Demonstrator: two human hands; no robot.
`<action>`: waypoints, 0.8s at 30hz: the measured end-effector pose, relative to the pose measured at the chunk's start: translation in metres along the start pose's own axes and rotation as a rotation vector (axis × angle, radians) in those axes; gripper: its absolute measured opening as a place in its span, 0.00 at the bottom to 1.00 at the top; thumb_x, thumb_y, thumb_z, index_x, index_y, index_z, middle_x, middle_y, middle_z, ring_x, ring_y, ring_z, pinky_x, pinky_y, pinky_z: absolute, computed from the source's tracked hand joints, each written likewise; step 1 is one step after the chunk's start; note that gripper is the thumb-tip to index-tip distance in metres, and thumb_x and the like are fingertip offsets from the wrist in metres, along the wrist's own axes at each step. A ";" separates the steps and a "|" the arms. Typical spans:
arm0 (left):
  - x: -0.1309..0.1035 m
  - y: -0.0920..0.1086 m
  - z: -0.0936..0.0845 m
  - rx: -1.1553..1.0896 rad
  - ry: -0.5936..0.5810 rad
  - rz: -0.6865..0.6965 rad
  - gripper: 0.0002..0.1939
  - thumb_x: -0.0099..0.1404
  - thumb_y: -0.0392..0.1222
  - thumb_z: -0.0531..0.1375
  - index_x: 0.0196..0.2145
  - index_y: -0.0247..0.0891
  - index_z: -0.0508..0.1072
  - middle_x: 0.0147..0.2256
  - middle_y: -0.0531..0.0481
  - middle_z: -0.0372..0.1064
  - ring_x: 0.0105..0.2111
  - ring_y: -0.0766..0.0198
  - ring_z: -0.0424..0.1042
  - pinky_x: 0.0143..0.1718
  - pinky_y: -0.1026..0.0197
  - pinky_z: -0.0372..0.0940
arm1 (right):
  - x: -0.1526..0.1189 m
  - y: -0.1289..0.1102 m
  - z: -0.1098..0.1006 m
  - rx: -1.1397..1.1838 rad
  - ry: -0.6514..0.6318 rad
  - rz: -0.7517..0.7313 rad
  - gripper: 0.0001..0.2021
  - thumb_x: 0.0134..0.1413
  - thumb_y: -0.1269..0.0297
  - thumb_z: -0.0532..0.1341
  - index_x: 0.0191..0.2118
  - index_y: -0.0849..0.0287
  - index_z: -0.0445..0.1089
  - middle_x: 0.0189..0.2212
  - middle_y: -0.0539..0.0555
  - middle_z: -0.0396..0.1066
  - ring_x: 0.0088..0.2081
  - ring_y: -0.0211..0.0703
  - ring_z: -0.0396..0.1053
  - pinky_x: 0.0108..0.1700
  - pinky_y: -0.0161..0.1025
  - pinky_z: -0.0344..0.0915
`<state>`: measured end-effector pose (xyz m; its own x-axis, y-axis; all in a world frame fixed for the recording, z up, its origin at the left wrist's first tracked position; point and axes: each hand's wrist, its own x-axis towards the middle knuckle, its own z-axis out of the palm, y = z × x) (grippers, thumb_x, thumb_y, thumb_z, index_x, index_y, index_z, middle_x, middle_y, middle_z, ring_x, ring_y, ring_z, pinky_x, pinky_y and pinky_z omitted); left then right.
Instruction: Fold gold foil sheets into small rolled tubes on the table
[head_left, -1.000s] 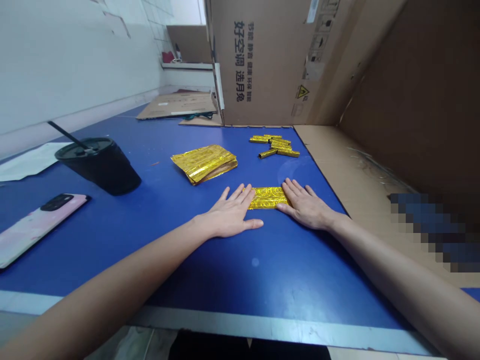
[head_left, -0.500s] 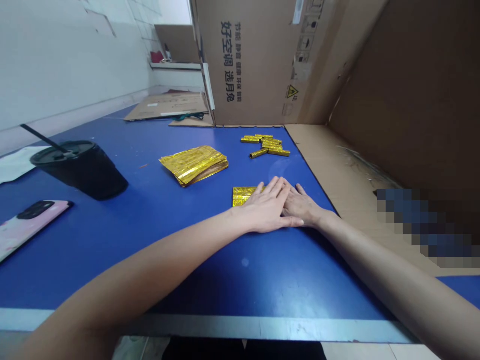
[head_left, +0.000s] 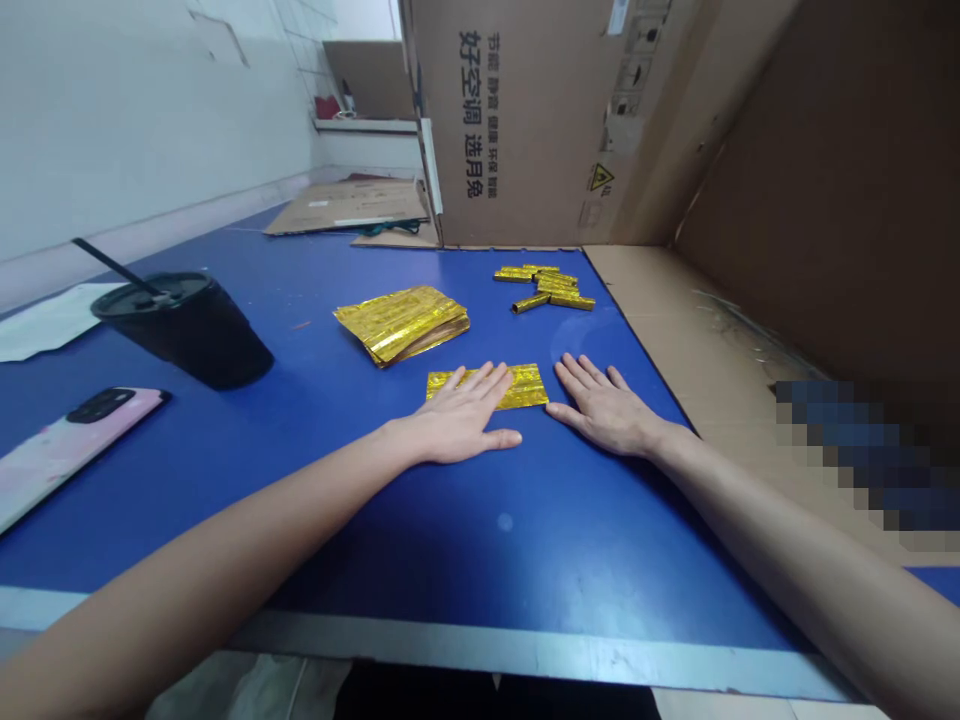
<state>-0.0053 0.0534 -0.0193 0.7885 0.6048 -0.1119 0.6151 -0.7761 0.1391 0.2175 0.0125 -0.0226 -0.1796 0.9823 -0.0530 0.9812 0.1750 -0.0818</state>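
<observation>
Blue table (head_left: pixel 615 540): edged at the front by a pale strip. Large cardboard box (head_left: pixel 540 120): stood at the table's far side, printed with black Chinese characters and a yellow warning triangle. Flattened cardboard (head_left: pixel 345 205): laid at far left. Black cup (head_left: pixel 195 335): lidded, fitted with a straw, placed at left. Left hand (head_left: pixel 465 415): opened flat, palm down, fingers spread; laid across the gold sheet, part of which is covered. Right hand (head_left: pixel 604 405): likewise opened flat, palm down, just right of the sheet; whether its corner is touched by the thumb cannot be told. Phone (head_left: pixel 67 450): pink-and-white cased, laid camera side up, near the cup. Stack of gold paper (head_left: pixel 405 320): unevenly piled beyond the left hand. Gold sheet (head_left: pixel 529 385): laid flat lengthwise before the stack. Gold tubes (head_left: pixel 556 286): several, narrow, grouped beyond the right hand.
</observation>
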 end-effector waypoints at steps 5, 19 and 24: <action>-0.008 0.002 0.004 -0.010 0.005 -0.007 0.45 0.58 0.68 0.37 0.61 0.30 0.35 0.62 0.42 0.26 0.61 0.54 0.27 0.58 0.48 0.29 | -0.005 -0.023 -0.005 0.103 0.171 -0.084 0.38 0.54 0.42 0.39 0.62 0.66 0.38 0.62 0.61 0.33 0.62 0.49 0.31 0.58 0.56 0.36; -0.009 0.017 0.007 -0.038 0.004 -0.001 0.50 0.54 0.70 0.39 0.61 0.26 0.32 0.61 0.35 0.23 0.60 0.51 0.25 0.58 0.49 0.31 | -0.011 -0.039 0.001 0.087 -0.058 -0.304 0.39 0.54 0.42 0.40 0.62 0.67 0.35 0.62 0.62 0.32 0.62 0.48 0.30 0.60 0.53 0.34; -0.024 0.001 0.006 0.007 -0.008 -0.023 0.48 0.56 0.69 0.38 0.61 0.27 0.34 0.61 0.36 0.24 0.61 0.52 0.26 0.58 0.49 0.32 | -0.013 -0.039 0.002 0.045 -0.030 -0.317 0.39 0.53 0.41 0.40 0.62 0.67 0.38 0.62 0.62 0.33 0.62 0.49 0.31 0.59 0.54 0.34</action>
<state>-0.0236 0.0375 -0.0221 0.7739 0.6213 -0.1228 0.6332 -0.7631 0.1293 0.1812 -0.0071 -0.0203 -0.4783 0.8769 -0.0467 0.8720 0.4680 -0.1432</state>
